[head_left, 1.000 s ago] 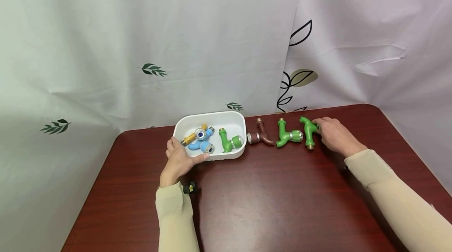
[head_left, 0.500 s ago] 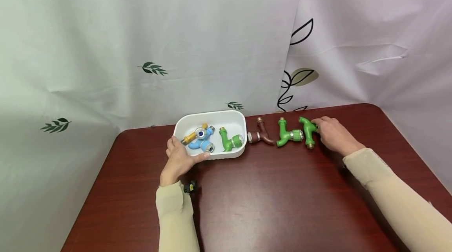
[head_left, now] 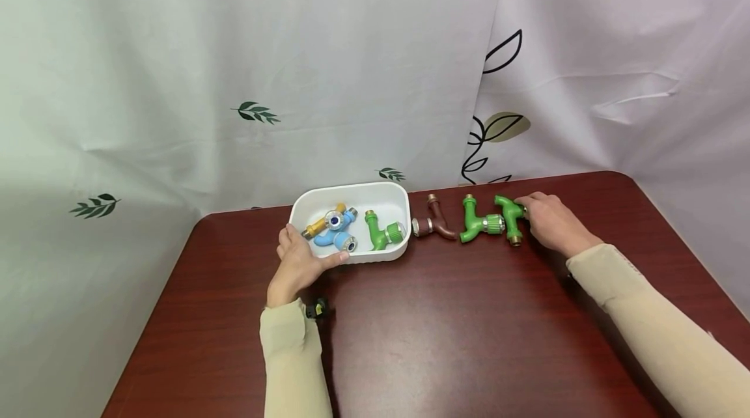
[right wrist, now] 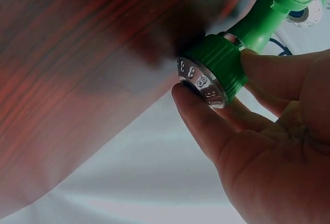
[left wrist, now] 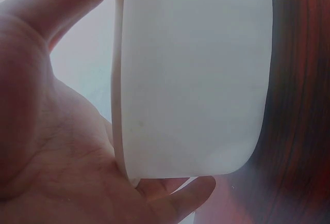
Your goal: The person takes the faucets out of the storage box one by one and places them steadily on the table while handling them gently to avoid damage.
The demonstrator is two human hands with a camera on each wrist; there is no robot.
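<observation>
At the front left corner of a white plastic tray (head_left: 377, 256) my left hand (head_left: 297, 267) grips the rim, thumb along the front and fingers round the side. The left wrist view shows the tray's wall (left wrist: 196, 79) close up. My right hand (head_left: 553, 224) pinches a green tap (head_left: 512, 217) by its ribbed handle (right wrist: 214, 61), which the hand hides in the head view. Inside the tray lie a yellow tap (head_left: 316, 228), blue tap pieces (head_left: 344, 241) that overlap it, and another green tap (head_left: 381, 236).
Between the tray and my right hand, a brown tap (head_left: 438, 226) and a green tap (head_left: 477, 224) lie in a row on the dark red wooden table (head_left: 410, 327). A white patterned curtain (head_left: 351, 79) hangs behind the table's far edge.
The green tap in my right hand has shifted slightly left, towards the neighbouring green tap, and tilted a little. My left hand keeps its hold on the tray.
</observation>
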